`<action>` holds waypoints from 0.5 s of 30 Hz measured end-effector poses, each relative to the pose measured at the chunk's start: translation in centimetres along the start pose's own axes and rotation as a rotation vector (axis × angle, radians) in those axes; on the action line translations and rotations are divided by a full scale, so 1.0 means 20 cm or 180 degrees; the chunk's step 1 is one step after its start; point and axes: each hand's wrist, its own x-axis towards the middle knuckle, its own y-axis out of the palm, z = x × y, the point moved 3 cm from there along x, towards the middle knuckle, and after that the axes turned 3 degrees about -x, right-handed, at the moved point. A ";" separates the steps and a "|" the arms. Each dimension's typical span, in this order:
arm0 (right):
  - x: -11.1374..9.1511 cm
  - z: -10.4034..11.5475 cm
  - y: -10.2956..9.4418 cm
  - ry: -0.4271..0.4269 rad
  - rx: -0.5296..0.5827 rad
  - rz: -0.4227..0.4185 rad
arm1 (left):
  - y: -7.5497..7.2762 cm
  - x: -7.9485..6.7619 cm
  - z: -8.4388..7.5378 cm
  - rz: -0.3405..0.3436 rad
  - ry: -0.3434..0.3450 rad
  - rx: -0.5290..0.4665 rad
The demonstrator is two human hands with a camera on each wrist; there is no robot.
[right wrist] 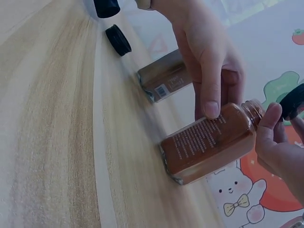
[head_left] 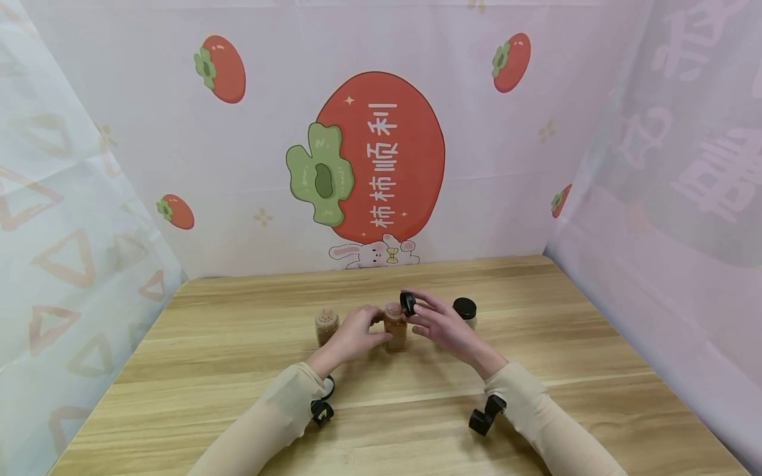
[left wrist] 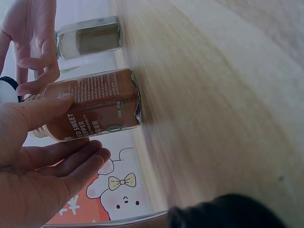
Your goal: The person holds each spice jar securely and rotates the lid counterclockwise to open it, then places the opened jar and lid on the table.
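Note:
At the middle of the table stands a glass spice jar [head_left: 395, 336] of red-brown powder, its label reading "sweet pepper" in the left wrist view. My left hand [head_left: 355, 335] grips this jar from the left, with the thumb [left wrist: 50, 111] across its front near the neck. A perforated shaker top shows on its mouth. Beside that mouth, my right hand [head_left: 443, 325] pinches a round black lid [head_left: 407, 303] between thumb and fingers, tilted on edge and off the jar. In the right wrist view the lid [right wrist: 293, 100] is partly cut off by the frame edge.
Left of my left hand stands another spice jar [head_left: 326, 322] with its shaker top bare. A jar with a black lid on [head_left: 465, 309] stands behind my right hand. One loose black lid [right wrist: 118, 40] lies on the wooden table [head_left: 250, 330], near my left sleeve. A printed cloth backs the table.

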 end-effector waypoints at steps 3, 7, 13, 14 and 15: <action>0.00 0.00 0.01 -0.0004 0.0032 0.0038 | 0.00 0.00 0.00 0.0000 -0.0009 0.0008; -0.02 0.00 0.01 -0.0025 0.0117 0.0068 | 0.00 0.00 0.00 0.0005 -0.0033 0.0002; -0.05 -0.01 -0.02 -0.0034 0.0254 0.0101 | 0.00 0.00 0.00 0.0038 -0.0075 0.0004; -0.06 -0.01 -0.02 -0.0040 0.0265 0.0118 | 0.00 0.00 0.00 0.0040 -0.0084 0.0011; -0.06 -0.01 -0.03 -0.0037 0.0270 0.0130 | 0.00 0.00 0.00 0.0036 -0.0086 0.0009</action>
